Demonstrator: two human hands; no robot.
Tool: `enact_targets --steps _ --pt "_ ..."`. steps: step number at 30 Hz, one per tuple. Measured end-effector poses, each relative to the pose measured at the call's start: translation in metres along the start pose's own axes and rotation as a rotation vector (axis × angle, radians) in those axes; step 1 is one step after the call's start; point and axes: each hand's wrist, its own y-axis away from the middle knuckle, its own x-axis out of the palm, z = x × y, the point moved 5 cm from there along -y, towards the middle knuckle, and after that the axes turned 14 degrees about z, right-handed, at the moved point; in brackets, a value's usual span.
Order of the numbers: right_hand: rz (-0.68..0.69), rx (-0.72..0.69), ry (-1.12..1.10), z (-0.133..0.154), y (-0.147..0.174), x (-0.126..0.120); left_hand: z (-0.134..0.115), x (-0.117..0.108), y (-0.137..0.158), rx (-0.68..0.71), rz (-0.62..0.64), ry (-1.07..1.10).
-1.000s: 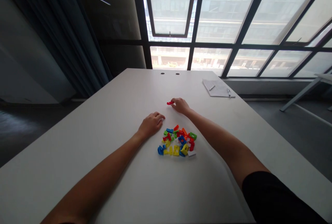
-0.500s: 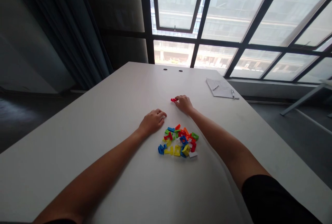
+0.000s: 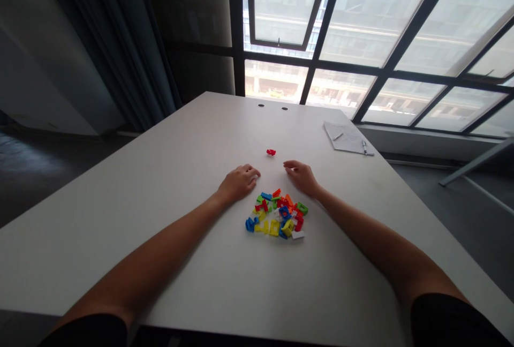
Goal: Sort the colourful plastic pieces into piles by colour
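A small red plastic piece (image 3: 271,152) lies by itself on the white table (image 3: 188,149), beyond both hands. My right hand (image 3: 300,175) is nearest to it, a short way to its right, with the fingers apart and nothing in them. Resting on the table to the left is my left hand (image 3: 240,181), its fingers loosely bent and holding nothing I can see. Between my forearms sits a pile of coloured plastic pieces, among them a yellow piece (image 3: 274,227), a blue piece (image 3: 251,224), a green piece (image 3: 302,208) and a white piece (image 3: 297,235).
Sheets of paper (image 3: 347,138) with two pens lie near the table's right edge. Two round dark-centred inserts sit at the far end of the table. Beyond it are large windows (image 3: 349,25), with a dark curtain (image 3: 132,42) at the left.
My right hand has let go of the red piece and moved back toward me and right. The red piece stays on the table. My left hand looks almost still; the view has shifted slightly.
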Motion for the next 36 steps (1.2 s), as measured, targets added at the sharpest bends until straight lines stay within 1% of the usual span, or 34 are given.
enact_targets --steps 2,4,6,8,10,12,14,16,19,23,33,35,36 --pt "-0.018 0.02 -0.23 -0.002 0.032 0.0 0.001 0.001 -0.001 -0.006 0.01 0.008" --pt "-0.02 0.023 -0.368 0.003 0.06 0.001 0.003 0.002 -0.001 -0.013 0.005 0.01" --pt "-0.004 -0.001 -0.348 0.014 0.079 0.002 0.004 0.002 -0.002 -0.011 -0.003 0.008" --pt "0.014 -0.047 -0.226 0.028 0.089 0.002 0.005 0.003 -0.003 0.0 -0.001 0.01" --pt "0.059 -0.111 -0.111 0.042 0.091 0.002 0.006 0.003 -0.003 0.014 0.007 0.017" --pt "0.137 -0.194 -0.03 0.053 0.09 0.001 0.007 0.003 -0.003 0.022 0.01 0.025" --pt "0.22 -0.272 0.061 0.06 0.089 0.001 0.007 0.002 -0.002 0.029 0.007 0.025" --pt "0.271 -0.296 0.161 0.061 0.09 0.0 0.006 0.002 -0.002 0.034 0.005 0.024" --pt "0.322 -0.228 0.246 0.057 0.09 0.002 0.006 0.002 -0.002 0.033 0.008 0.027" --pt "0.368 -0.135 0.26 0.054 0.089 0.006 0.007 0.002 -0.002 0.036 0.005 0.03" --pt "0.414 -0.044 0.334 0.058 0.091 0.014 0.007 0.002 -0.002 0.039 -0.003 0.029" --pt "0.392 -0.054 0.347 0.06 0.091 0.016 0.007 0.002 -0.002 0.037 -0.004 0.026" --pt "0.359 -0.071 0.351 0.062 0.092 0.015 0.007 0.002 -0.003 0.034 -0.004 0.024"
